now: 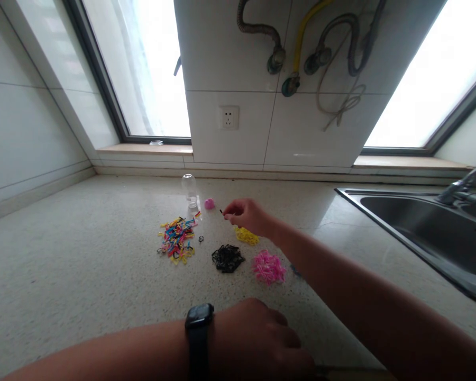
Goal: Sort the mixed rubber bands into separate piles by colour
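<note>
Over the middle of the counter, my right hand [248, 216] is closed in a pinch on a small black rubber band [221, 211]. Below it lies a yellow pile of rubber bands [246, 236], partly covered by the hand. Nearer to me are a black pile [227, 258] and a pink pile [268, 266]. A bit of blue [295, 270] shows beside my right forearm. To the left spreads a mixed-colour pile [177, 239], with one loose black band [201, 239] beside it. My left hand [257, 338], wearing a watch, rests at the front edge, fingers loosely apart, holding nothing visible.
A clear plastic bottle [189, 190] stands upside down behind the mixed pile, near a pink cap-like piece [209, 203]. A steel sink [412, 222] with a faucet [466, 182] is at the right. The tiled wall [230, 145] carries hoses and a socket [229, 117].
</note>
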`<move>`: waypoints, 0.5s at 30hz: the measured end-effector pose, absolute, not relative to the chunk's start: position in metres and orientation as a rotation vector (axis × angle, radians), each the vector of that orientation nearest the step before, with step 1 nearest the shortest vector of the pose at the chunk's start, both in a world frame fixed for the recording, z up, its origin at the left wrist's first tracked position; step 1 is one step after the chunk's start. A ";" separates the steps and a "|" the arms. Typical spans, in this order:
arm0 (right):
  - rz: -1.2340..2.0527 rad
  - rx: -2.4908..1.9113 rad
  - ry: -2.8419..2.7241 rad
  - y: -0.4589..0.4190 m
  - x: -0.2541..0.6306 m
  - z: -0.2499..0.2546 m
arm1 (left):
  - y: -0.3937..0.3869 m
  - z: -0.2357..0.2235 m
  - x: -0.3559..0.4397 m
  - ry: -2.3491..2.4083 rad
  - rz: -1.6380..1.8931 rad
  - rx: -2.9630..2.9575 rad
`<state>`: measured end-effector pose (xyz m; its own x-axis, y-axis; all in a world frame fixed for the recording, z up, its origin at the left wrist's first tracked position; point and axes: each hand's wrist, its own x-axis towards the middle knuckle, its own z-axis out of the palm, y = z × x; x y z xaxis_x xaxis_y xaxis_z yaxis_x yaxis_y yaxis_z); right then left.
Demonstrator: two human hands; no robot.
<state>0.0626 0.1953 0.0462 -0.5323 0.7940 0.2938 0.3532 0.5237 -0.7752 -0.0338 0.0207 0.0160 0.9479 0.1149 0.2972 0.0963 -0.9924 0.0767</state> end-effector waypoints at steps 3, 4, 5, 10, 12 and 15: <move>1.168 -0.935 -1.866 0.168 0.088 0.049 | 0.021 0.015 -0.034 0.180 0.473 3.064; 1.210 -0.918 -1.794 0.159 0.096 0.051 | 0.021 0.015 -0.034 0.181 0.467 3.065; 1.253 -0.900 -1.745 0.151 0.103 0.053 | 0.021 0.015 -0.034 0.180 0.458 3.064; 1.300 -0.848 -1.587 0.126 0.123 0.064 | 0.022 0.016 -0.034 0.172 0.424 3.066; 1.298 -0.828 -1.565 0.123 0.125 0.066 | 0.021 0.016 -0.034 0.177 0.422 3.070; 1.296 -0.816 -1.572 0.123 0.125 0.064 | 0.022 0.015 -0.035 0.179 0.423 3.072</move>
